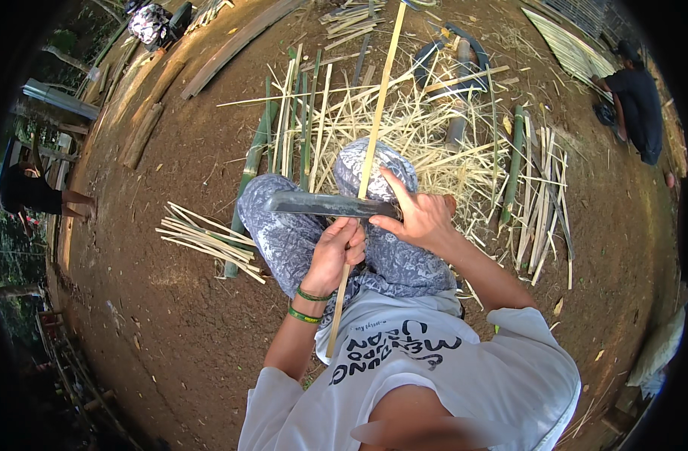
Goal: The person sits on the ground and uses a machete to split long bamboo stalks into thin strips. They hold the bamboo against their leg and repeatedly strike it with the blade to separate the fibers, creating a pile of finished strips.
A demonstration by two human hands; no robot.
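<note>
- From my remote seat, I see the left grip (336, 249) closed around a long pale strip (381, 98), just below the knife (314, 204).
- My right grip (428, 218) is curled around the knife's handle end, thumb and index finger stretched out.
- The strip slants lengthwise between the patterned trouser legs (280, 218); I see the blade crossing over it.
- 2 green bands (305, 315) circle the left wrist.
- Beyond the knees, I see pale shavings (464, 169) heaped on the ground (171, 301).
</note>
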